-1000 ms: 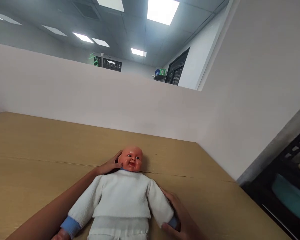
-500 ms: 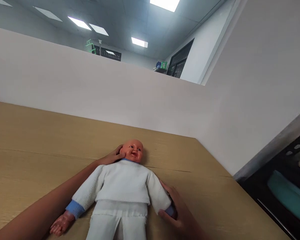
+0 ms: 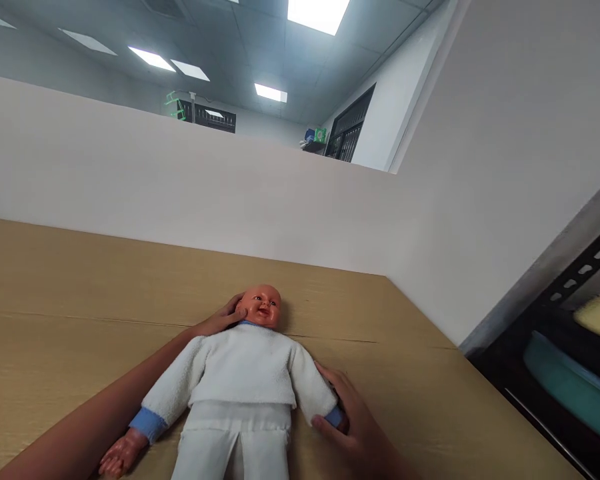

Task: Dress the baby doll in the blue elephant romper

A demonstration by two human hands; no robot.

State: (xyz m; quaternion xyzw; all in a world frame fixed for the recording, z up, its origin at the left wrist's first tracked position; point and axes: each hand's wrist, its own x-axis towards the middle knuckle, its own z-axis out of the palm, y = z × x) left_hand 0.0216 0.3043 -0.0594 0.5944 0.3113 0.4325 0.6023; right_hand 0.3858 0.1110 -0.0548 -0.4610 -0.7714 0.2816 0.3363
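Observation:
A baby doll (image 3: 245, 373) in a white fleece top and trousers with blue cuffs lies on its back on the tan table (image 3: 80, 287), head pointing away from me. My left hand (image 3: 219, 321) cups the side of the doll's head and neck, fingers curled against the cheek. My right hand (image 3: 347, 427) is closed round the doll's sleeve at the blue cuff, thumb over the wrist. The doll's other bare hand (image 3: 116, 457) rests flat on the table by my left forearm.
A white partition wall (image 3: 180, 193) runs along the table's far edge and meets a second white wall on the right. A dark metal shelf (image 3: 570, 347) with a teal item and a yellow item stands at the right, past the table's edge.
The view has tilted down a little, so more of the doll's trousers and its bare hand show. Both hands keep the same hold on the doll.

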